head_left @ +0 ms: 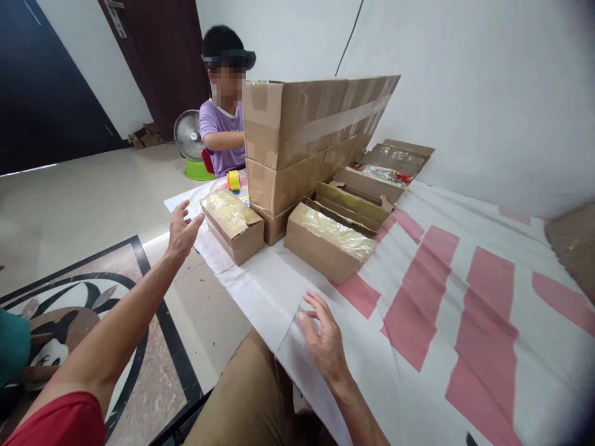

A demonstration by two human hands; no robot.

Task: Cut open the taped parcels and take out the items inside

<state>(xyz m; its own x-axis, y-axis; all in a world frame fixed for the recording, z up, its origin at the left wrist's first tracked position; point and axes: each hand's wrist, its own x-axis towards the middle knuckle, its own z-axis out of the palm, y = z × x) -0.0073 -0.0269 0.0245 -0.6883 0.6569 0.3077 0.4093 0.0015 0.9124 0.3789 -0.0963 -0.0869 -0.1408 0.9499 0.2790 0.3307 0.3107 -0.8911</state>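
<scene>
My left hand [182, 230] is stretched out in the air, fingers spread and holding nothing, just left of a small open cardboard box [231, 224] with a plastic-wrapped filling. My right hand [324, 339] rests open on the white-and-pink cloth [441, 310] near the table's front edge, fingers apart, holding nothing. A second open box [331, 240] with plastic wrap on top sits a little beyond the right hand.
A stack of taped cardboard cartons [307, 142] stands behind the small boxes, with more open boxes [385, 170] along the wall. A person in a purple shirt [222, 133] sits at the table's far end beside a roll of tape [233, 180]. A fan [189, 134] stands on the floor.
</scene>
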